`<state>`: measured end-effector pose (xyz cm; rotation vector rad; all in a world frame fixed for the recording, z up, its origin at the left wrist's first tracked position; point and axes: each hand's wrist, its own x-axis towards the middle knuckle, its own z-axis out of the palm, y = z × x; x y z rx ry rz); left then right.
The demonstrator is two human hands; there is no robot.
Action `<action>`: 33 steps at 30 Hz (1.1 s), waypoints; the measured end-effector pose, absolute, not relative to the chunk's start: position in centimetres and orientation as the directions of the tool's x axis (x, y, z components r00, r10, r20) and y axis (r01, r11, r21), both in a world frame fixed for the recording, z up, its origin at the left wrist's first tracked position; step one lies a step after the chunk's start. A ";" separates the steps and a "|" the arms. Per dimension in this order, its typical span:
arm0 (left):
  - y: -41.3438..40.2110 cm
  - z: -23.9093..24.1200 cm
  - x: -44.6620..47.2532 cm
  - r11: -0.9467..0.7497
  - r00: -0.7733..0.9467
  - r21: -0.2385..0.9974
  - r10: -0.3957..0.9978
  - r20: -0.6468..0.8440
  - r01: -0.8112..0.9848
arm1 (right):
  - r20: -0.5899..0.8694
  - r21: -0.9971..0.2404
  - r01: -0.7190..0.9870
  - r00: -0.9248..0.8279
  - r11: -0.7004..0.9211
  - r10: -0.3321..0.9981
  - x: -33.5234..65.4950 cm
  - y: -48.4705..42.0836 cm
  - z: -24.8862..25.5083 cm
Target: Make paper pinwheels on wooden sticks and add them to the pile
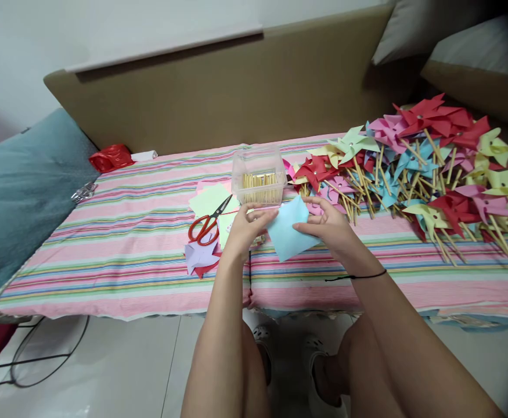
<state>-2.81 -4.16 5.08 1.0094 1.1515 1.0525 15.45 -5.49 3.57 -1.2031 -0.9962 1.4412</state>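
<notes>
A light blue square sheet of paper (pixel 289 232) is held tilted above the striped cloth in front of me. My right hand (pixel 330 226) grips its right side, thumb on the near face and fingers behind the upper edge. At the sheet's left corner, my left hand (pixel 250 223) has its thumb against the paper; the other fingers are curled and partly hidden. Red-handled scissors (pixel 205 226) lie left of my left hand, on pale green paper sheets (pixel 208 200). Below them are purple cut paper pieces (pixel 201 256). A clear plastic box (pixel 260 168) of thin wooden sticks stands just beyond my hands.
Many finished paper pinwheels on sticks (pixel 410 157) are heaped on the right. The striped cloth (pixel 118 232) covers a long seat with a brown backrest (pixel 219 93). A red plastic bag (pixel 111 158) and a blue cushion (pixel 31 191) lie left.
</notes>
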 end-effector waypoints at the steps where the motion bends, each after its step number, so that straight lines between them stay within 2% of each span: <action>1: -4.2 5.1 -2.8 0.232 0.081 0.957 0.972 -0.221 -0.172 | -0.185 -0.963 -0.200 -0.006 -0.183 0.983 15.5 -5.4 3.5; 5: -4.1 5.1 -2.4 0.308 0.162 0.889 0.950 -0.267 -0.340 | -0.167 -0.955 -0.252 0.014 -0.159 0.986 15.5 -5.3 3.5; 8: -3.9 5.4 -2.3 0.311 0.117 0.828 0.950 -0.290 -0.466 | -0.163 -0.955 -0.241 -0.062 -0.174 0.985 15.6 -5.4 3.6; 10: -3.9 5.6 -2.5 0.332 0.123 0.806 0.942 -0.313 -0.490 | -0.182 -0.957 -0.203 -0.127 -0.205 0.975 15.6 -5.5 3.8; 13: -3.9 5.7 -3.0 0.375 0.194 0.863 0.925 -0.326 -0.339 | -0.226 -0.961 -0.107 -0.218 -0.253 0.949 15.8 -5.8 4.0; 17: -4.2 5.6 -3.1 0.349 0.282 0.930 0.909 -0.307 -0.112 | -0.265 -0.961 0.010 -0.300 -0.275 0.916 15.9 -6.0 4.2; 26: -4.0 5.2 -3.0 0.318 0.353 0.948 0.890 -0.288 -0.028 | -0.310 -0.949 0.034 -0.291 -0.314 0.905 15.8 -5.8 4.2; 33: -4.1 5.1 -2.9 0.290 0.340 0.956 0.903 -0.261 -0.036 | -0.272 -0.962 0.049 -0.280 -0.269 0.921 15.7 -6.0 4.6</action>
